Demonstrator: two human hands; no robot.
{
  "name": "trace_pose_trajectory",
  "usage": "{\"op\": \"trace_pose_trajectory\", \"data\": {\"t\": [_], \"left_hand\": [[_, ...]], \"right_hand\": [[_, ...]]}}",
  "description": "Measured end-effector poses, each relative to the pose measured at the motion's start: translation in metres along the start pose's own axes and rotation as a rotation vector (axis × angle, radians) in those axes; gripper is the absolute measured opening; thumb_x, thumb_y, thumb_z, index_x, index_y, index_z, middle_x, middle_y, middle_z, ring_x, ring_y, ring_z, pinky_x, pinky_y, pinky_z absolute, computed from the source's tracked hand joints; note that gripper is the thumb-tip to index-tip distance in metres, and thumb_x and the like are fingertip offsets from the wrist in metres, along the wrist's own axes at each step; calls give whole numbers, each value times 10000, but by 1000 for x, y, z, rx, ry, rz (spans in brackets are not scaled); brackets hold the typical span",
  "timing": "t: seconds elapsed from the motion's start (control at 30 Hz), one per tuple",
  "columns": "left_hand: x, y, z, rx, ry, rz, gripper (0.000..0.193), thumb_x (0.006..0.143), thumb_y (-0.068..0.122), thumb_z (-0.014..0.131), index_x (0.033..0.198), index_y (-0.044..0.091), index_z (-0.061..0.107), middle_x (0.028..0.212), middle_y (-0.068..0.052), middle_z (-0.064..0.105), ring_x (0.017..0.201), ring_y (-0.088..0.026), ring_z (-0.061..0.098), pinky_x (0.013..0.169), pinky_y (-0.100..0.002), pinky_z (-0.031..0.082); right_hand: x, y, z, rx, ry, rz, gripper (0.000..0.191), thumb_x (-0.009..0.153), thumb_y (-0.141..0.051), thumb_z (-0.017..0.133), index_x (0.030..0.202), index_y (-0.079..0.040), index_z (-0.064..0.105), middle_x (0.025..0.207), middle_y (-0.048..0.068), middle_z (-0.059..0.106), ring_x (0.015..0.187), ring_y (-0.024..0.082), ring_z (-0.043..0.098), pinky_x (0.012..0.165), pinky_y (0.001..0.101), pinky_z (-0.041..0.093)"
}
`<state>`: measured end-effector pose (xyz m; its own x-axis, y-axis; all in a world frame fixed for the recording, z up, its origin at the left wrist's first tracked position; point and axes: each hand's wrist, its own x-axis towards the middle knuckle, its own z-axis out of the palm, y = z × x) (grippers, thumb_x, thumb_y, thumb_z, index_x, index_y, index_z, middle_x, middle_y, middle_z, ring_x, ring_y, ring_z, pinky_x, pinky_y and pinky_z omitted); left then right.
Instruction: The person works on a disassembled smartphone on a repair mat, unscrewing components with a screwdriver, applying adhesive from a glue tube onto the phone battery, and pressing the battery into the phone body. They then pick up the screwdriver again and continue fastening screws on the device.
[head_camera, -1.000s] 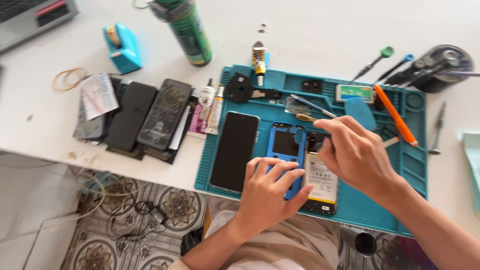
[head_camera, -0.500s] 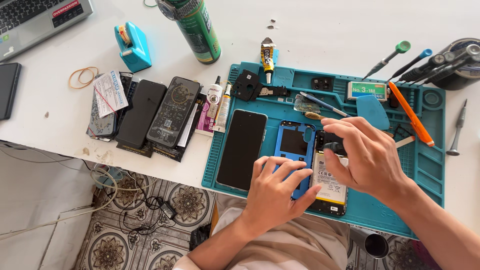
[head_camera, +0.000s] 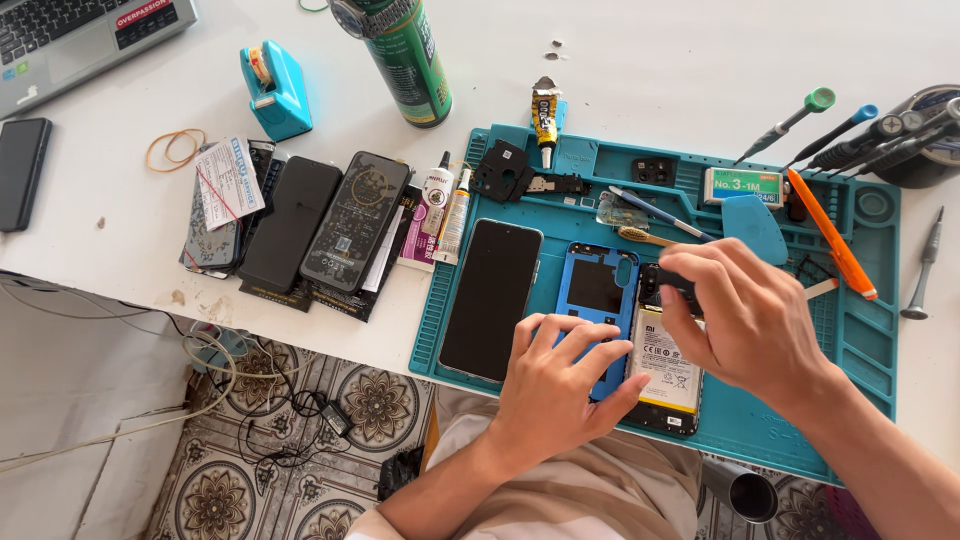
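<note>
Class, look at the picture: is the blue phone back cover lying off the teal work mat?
No, the blue back cover lies on the teal mat, partly under the left hand.

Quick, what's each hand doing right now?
Left hand: open, fingers spread flat on the blue phone frame.
Right hand: curled over the opened phone; any grip cannot be told.

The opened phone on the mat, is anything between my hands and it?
Nothing visible. The left hand rests flat on the blue back cover, beside the opened phone. The right hand is already over the opened phone's top end, fingertips on a small dark part there.
</note>
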<state>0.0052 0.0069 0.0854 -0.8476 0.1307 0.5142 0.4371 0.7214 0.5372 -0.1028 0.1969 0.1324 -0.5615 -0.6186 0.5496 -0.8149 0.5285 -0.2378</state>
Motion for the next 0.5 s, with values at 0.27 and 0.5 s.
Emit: {"op": "trace_pose_trajectory", "data": {"t": [0.27,0.5], "left_hand": [[5,3,3,7,-16,-21,302,926,360,769,1093,109,743,1236,-38,693,1124,-253,627,1034,-449,398],[7,2,11,61,-8,-26,378,920,382,763,1153,85,746,1387,-114,638,1197,-277,582,1048,-442,392]], "right_hand": [[-23,25,7,143,112,170,186,1056,-14,651,952,-26,498,783,90,590,672,220,564,562,324,439],[-35,36,17,280,162,308,167,1120,-60,590,993,-9,496,812,79,632,591,139,536,552,290,411]]}}
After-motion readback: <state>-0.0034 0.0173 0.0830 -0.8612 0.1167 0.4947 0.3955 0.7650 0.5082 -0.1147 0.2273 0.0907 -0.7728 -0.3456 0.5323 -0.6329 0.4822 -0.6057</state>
